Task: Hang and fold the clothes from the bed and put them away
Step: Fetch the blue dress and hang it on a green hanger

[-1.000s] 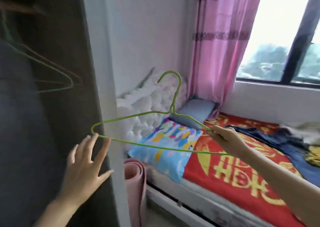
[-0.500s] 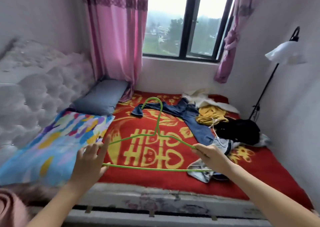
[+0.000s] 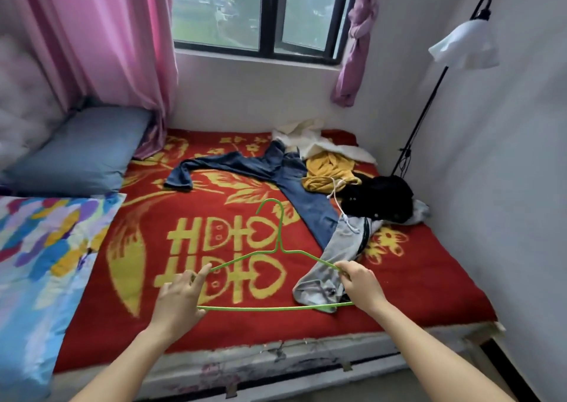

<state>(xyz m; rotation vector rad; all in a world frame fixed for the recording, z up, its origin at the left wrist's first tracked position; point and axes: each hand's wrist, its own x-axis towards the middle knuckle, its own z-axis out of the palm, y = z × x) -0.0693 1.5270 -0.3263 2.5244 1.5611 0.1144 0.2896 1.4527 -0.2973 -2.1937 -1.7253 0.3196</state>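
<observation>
Person stands at the near edge of the bed, both arms out over the red blanket

- Green hanger: thin wire, held low over the blanket between the two hands, hook pointing away toward the window
- Right hand: fingers curled, pinching the right shoulder of the hanger
- Left hand: lies over the left end of the hanger, fingers fairly straight; whether it grips the wire or only touches it I cannot tell
- Clothes: all in a heap on the far right part of the bed, none hung or folded yet. Jeans spread out, yellow top, black garment, white garment, grey garment nearest, its lower end under the right tip of the hanger

Risks, as I judge them:
- The pieces overlap and a white drawstring trails across them; pulling one piece likely drags its neighbours along
- The hook or the wire tip may snag that string or the grey cloth
- Wire looks light; the jeans may bend it or slide off
- A loose left hold lets the hanger tip while a garment is threaded on
</observation>
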